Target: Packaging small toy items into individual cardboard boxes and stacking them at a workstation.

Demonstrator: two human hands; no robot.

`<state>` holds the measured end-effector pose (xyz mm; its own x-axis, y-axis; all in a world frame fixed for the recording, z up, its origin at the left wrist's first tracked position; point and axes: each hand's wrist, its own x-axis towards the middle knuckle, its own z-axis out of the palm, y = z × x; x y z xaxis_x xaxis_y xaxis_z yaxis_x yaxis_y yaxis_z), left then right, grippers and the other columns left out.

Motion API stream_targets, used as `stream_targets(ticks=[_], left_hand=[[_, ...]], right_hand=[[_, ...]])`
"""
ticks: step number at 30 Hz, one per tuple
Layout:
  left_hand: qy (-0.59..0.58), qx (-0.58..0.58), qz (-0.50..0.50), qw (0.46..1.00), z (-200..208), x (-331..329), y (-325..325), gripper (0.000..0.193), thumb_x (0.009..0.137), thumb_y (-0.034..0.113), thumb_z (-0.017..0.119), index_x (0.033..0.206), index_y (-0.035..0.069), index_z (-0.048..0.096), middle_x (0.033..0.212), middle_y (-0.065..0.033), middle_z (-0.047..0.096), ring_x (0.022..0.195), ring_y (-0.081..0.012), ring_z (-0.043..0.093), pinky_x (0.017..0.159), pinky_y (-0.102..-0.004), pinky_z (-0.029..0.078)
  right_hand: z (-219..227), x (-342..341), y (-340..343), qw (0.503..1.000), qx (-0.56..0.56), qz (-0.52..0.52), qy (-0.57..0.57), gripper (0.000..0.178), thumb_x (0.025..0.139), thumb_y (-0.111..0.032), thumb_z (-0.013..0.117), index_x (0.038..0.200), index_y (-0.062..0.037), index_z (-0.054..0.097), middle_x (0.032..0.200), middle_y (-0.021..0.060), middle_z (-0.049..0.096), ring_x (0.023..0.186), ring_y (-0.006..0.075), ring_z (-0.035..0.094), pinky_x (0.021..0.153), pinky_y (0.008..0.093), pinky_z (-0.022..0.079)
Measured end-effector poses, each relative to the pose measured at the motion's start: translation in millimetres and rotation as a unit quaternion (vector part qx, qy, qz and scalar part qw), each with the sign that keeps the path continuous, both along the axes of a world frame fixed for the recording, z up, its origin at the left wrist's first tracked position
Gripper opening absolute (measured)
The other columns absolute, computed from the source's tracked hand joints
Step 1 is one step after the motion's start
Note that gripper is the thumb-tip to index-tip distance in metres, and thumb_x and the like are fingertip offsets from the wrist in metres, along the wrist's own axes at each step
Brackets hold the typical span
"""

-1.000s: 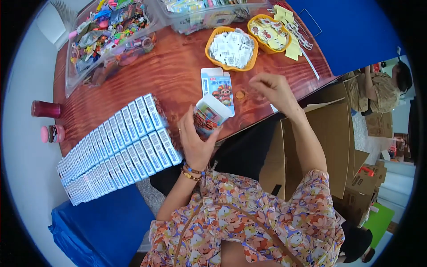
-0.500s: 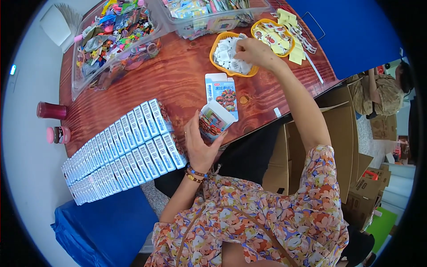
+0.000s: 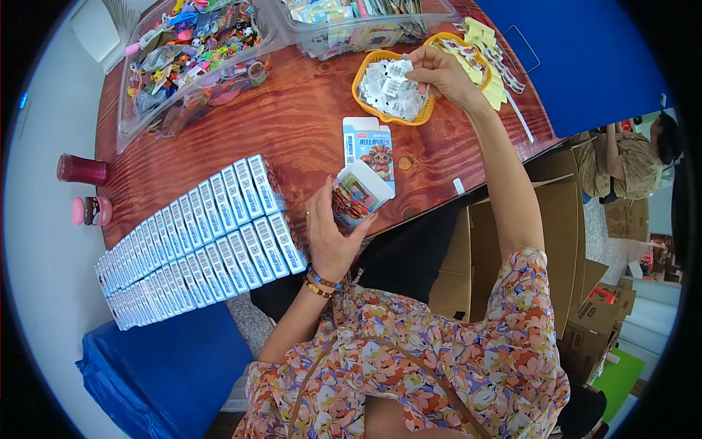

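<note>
My left hand (image 3: 333, 241) is wrapped round a small blue-and-white carton (image 3: 360, 192), its top open and tilted away from me. Behind that carton, another printed carton (image 3: 376, 152) lies on the table with its white flap out. My right hand (image 3: 444, 79) pinches a small white printed packet (image 3: 399, 70) between thumb and fingers, just over a yellow basket (image 3: 358, 85) full of similar white packets. Left of my left hand, two long rows of filled-looking blue-and-white boxes (image 3: 208, 223) stand packed side by side.
A clear bin of colourful trinkets (image 3: 194, 58) stands far left, beside a clear bin of flat packages (image 3: 358, 33). Another yellow basket (image 3: 488, 72) and yellow paper pieces (image 3: 480, 33) sit far right. Two jars (image 3: 82, 170) stand left; cardboard boxes (image 3: 523, 219) are at right.
My right hand has drawn back slightly from the pile and now shows a white packet in its fingers. The left hand keeps hold of the carton. The whole view has shifted a little.
</note>
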<state>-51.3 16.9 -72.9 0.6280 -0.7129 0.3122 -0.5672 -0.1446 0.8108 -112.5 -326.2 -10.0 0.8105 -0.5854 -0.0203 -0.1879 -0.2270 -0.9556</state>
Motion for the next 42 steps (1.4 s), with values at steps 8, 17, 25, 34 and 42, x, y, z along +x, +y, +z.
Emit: stream_targets(ticks=[8,17,25,34,42], left_hand=[[-0.022,0.006,0.000,1.000,2.5,-0.6,-1.3,0.083,0.075,0.020,0.087,0.143,-0.002,0.045,0.132,-0.0212,0.055,0.122,-0.0357,0.056,0.102,-0.0447,0.045],[-0.011,0.004,0.001,1.000,2.4,-0.7,0.2,0.083,0.075,0.020,0.086,0.143,-0.002,0.044,0.130,-0.0216,0.056,0.120,-0.0357,0.056,0.101,-0.0446,0.046],[-0.018,0.003,0.007,1.000,2.3,0.8,-4.0,0.084,0.077,0.029,0.085,0.144,-0.001,0.044,0.129,-0.0212,0.055,0.118,-0.0382,0.054,0.100,-0.0463,0.045],[-0.092,0.003,0.029,0.995,4.9,0.4,-10.5,0.080,0.074,0.026,0.087,0.139,-0.001,0.048,0.127,-0.0211,0.056,0.115,-0.0406,0.054,0.097,-0.0480,0.047],[-0.106,-0.005,0.022,0.994,9.4,-1.7,-16.8,0.084,0.073,0.024,0.087,0.141,-0.001,0.046,0.126,-0.0216,0.055,0.114,-0.0401,0.054,0.096,-0.0481,0.046]], right_hand=[[1.1,-4.5,0.9,0.999,-0.033,0.012,0.024,0.014,0.092,-0.018,0.070,0.085,-0.0062,0.067,0.069,-0.0041,0.059,0.058,0.0036,0.052,0.053,0.0206,0.037],[15.8,-1.5,18.5,0.998,-0.018,-0.041,0.044,0.024,0.097,-0.029,0.066,0.085,-0.0083,0.067,0.068,-0.0027,0.062,0.056,0.0030,0.054,0.050,0.0211,0.036],[36.1,-20.0,58.8,0.986,0.140,0.090,-0.003,0.018,0.095,-0.021,0.070,0.083,-0.0074,0.068,0.064,-0.0002,0.063,0.053,0.0015,0.052,0.047,0.0187,0.033],[70.8,-27.6,148.5,0.931,-0.269,0.187,0.161,0.016,0.086,-0.015,0.068,0.084,0.0006,0.066,0.067,0.0108,0.064,0.056,0.0200,0.060,0.055,0.0356,0.046],[74.7,-18.7,161.1,0.883,-0.357,0.175,0.248,0.022,0.089,-0.023,0.063,0.088,-0.0024,0.072,0.072,0.0162,0.068,0.066,0.0326,0.066,0.061,0.0438,0.049]])
